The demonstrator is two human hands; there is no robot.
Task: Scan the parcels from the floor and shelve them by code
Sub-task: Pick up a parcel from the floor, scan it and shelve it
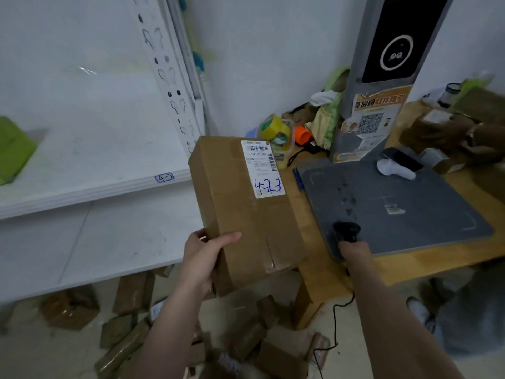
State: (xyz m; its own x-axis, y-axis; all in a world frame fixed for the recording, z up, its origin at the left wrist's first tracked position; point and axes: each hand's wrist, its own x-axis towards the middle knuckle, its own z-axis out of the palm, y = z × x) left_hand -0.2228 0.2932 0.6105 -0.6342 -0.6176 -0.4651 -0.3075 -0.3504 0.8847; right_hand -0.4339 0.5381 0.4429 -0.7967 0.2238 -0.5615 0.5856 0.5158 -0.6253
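One brown cardboard parcel (240, 214) is in the air between the white shelving and a wooden table (322, 272). The left hand (203, 255) grips its near lower corner, with one digit lying across the upper face and the rest curled round the edge. A white shipping label (262, 168) on that face carries barcodes and "4-2-3" handwritten in blue.

The right hand (355, 249) is just right of the parcel and not touching it. Its fingers are wrapped round a black handheld scanner (346, 231), whose head sits over the near corner of a grey scanning pad (404, 212) on the table. A black cord (335, 321) drops from under that hand toward the floor.

On the table's far side a clear plastic tub (287, 149) holds rolls of tape, a yellow roll (274, 126) standing highest. An orange object (302, 135) lies beside it. A grey kiosk column (382, 77) rises from the back of the pad, and a white handheld device (396, 169) lies at its foot.

The upper shelf (90, 160) bears a green item (13, 151) at its left end and a tag reading "4-2" (164, 177) on its front lip, just left of the parcel. More brown parcels (128, 340) are scattered on the floor under the lower shelf (95, 242) and around the table leg. At the far right another person's hand (451, 132) rests on a small box.
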